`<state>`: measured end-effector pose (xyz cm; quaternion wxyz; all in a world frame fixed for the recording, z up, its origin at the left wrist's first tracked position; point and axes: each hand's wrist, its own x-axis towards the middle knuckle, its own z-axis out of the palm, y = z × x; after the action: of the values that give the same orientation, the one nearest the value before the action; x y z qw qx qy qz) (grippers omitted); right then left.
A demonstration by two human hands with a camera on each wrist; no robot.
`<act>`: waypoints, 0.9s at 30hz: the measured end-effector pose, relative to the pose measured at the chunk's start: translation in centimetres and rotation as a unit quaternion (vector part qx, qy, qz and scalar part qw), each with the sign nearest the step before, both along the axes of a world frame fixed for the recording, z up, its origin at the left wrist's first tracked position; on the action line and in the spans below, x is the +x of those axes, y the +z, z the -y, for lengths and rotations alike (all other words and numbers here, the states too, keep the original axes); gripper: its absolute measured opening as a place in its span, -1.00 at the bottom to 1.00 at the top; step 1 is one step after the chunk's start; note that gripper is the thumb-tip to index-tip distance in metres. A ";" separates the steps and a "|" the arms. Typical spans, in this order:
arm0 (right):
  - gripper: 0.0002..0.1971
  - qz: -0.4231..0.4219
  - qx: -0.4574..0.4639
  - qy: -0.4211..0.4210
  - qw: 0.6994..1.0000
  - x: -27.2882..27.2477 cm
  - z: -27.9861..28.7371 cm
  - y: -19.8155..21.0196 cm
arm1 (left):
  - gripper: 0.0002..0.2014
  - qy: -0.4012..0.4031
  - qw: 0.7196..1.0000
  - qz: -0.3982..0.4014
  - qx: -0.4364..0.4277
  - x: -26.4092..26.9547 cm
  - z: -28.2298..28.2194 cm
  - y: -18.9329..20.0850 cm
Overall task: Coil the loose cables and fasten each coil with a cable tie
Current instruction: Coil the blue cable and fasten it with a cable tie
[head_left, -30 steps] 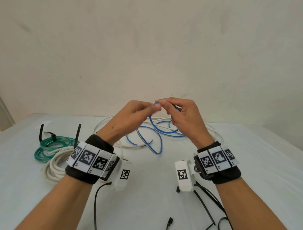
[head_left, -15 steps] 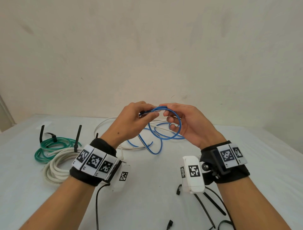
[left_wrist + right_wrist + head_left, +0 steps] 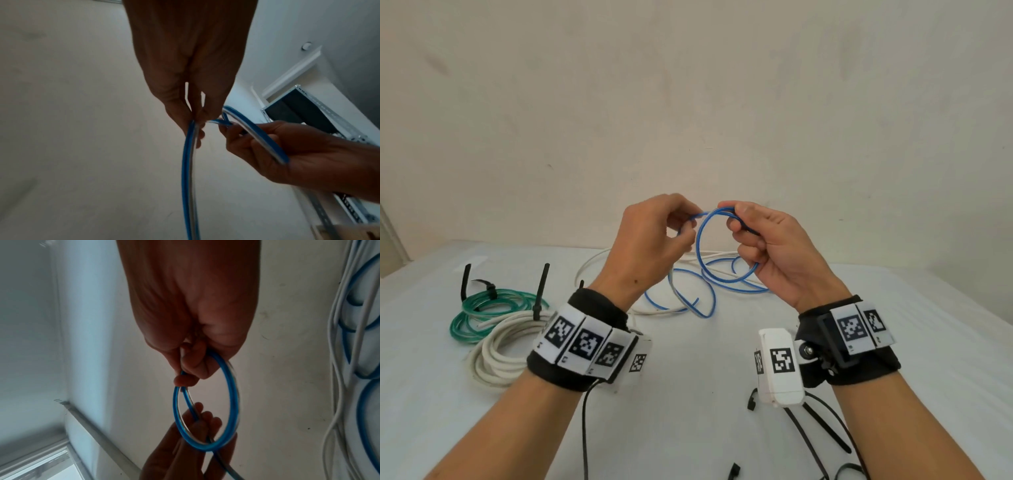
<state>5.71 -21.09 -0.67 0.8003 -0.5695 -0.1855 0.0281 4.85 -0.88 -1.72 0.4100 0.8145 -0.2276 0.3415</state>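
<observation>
Blue cable held up between both hands above the white table, first small loop formed. Right hand curls fingers and thumb around the loop at its top and far side, closed onto the cable where the turns cross; right wrist view shows the ring hanging below its fingertips. Left hand pinches the running length just beside the loop, fingers closed on it, feeding the next turn. Remaining slack trails down from the hands to the table beyond them, lying in loose bends over a white cable. To the left of the left wrist lie a green coil and a white coil, each already bound with a black tie. Spare cable ties lie below the right wrist. Judgement: cable is thin, light and springy with a smooth jacket, so turns will want to open; best hold is at the crossing point, pinching all turns together, tie applied there.
</observation>
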 end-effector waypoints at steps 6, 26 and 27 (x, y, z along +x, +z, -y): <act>-0.76 0.044 0.004 -0.032 0.999 -0.1 -0.3 -0.1 | -0.70 -0.264 0.828 -0.329 -0.369 -1.2 1.2 1.5; -0.80 0.038 -0.119 -0.100 0.987 0.1 -0.4 -1.5 | -0.71 -0.180 0.925 -0.312 -0.125 -0.1 0.0 -0.6; -0.80 0.037 -0.124 -0.107 0.986 0.2 -0.5 -1.7 | -0.74 -0.167 0.931 -0.299 -0.123 0.0 0.0 -0.7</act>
<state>5.86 -20.59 -2.36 0.7143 -0.6816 -0.1484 -0.0560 4.84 -0.92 -2.40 0.6072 0.7724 -0.1830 0.0339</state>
